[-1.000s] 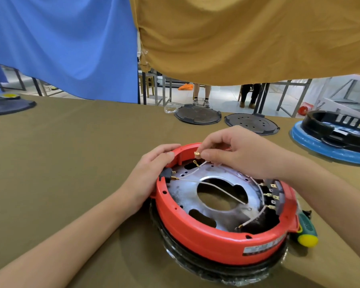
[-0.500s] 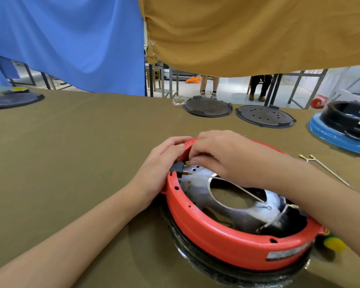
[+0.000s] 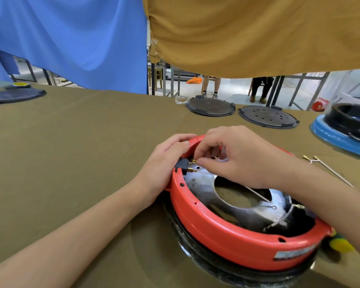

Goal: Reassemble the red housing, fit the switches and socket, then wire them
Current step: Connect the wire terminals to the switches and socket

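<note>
I take the step in hand to be wiring: pushing a lead's connector onto a brass tab of the black switch (image 3: 183, 165) seated in the wall of the red housing (image 3: 227, 235). The housing lies open side up on the olive-covered table (image 3: 81, 152), right in front of me, with the metal plate (image 3: 204, 189) inside it.

My left hand (image 3: 164, 161) cups the outside of the housing just behind the switch, fingers curled over the rim. That is the backstop. I want it pressing straight against the switch body, so the push does not pop the switch out of its slot.

My right hand (image 3: 235, 159) hangs over the rim, thumb and forefinger pinched together at the tabs, the other fingers loosely curled. I cannot tell for sure what sits between the pinching tips; a small brass piece shows beneath the palm, and I judge it to be the connector. A white wire (image 3: 258, 194) runs from under the hand across the plate's hole.

To do this well I line the connector up square with the tab, then slide it on along the tab's length, without rocking. Thin tabs bend easily, I think.

A spare lead (image 3: 328, 169) lies on the table to the right, well apart.
</note>
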Demonstrator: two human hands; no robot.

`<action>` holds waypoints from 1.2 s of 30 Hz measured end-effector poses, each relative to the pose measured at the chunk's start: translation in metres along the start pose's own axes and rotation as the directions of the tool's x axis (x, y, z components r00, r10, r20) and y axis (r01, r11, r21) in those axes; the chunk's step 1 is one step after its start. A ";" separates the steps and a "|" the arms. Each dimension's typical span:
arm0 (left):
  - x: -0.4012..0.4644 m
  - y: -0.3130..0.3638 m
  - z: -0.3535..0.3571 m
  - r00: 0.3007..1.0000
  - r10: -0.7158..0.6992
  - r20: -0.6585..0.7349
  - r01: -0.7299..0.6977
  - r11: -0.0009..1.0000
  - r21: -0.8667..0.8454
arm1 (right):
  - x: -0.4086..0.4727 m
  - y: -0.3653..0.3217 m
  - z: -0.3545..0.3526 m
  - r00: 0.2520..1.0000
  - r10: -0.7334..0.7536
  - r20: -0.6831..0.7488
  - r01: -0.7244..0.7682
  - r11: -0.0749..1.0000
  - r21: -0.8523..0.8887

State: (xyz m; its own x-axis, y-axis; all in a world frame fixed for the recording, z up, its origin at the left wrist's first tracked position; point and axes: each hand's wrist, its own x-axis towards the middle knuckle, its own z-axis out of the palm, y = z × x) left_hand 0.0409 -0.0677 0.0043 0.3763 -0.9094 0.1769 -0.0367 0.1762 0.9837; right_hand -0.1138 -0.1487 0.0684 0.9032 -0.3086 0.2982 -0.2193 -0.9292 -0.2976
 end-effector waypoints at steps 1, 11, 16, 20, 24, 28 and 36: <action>0.000 0.000 0.000 1.000 0.000 -0.001 0.000 1.000 0.002 | 0.000 -0.001 0.001 1.000 0.008 -0.003 -0.008 1.000 -0.003; -0.002 0.001 0.003 1.000 -0.010 -0.018 0.011 0.999 0.036 | 0.000 -0.006 0.002 0.999 0.034 -0.006 -0.034 0.999 -0.027; -0.003 0.002 0.004 1.000 -0.004 -0.002 0.004 0.999 0.047 | 0.001 -0.009 0.003 0.999 0.051 -0.006 -0.051 0.998 -0.036; -0.005 0.003 0.004 1.000 0.007 0.009 -0.007 0.997 0.074 | 0.001 -0.011 0.004 0.999 0.052 0.000 -0.052 0.998 -0.047; -0.005 0.003 0.003 0.999 0.020 0.030 -0.023 0.994 0.104 | 0.002 -0.013 0.005 0.999 0.046 -0.001 -0.046 0.997 -0.068; -0.004 0.002 0.002 0.999 0.008 0.036 -0.013 0.991 0.133 | 0.002 -0.013 0.005 0.999 0.037 0.017 -0.036 0.997 -0.074; -0.005 0.003 0.001 0.999 -0.019 0.044 0.014 0.992 0.122 | 0.001 -0.005 -0.002 0.997 0.069 0.018 -0.070 0.997 0.033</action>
State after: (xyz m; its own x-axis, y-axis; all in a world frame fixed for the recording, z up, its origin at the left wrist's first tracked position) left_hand 0.0383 -0.0632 0.0068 0.3356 -0.9285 0.1592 -0.1447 0.1162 0.9826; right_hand -0.1126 -0.1442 0.0718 0.8925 -0.3684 0.2604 -0.2693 -0.8982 -0.3475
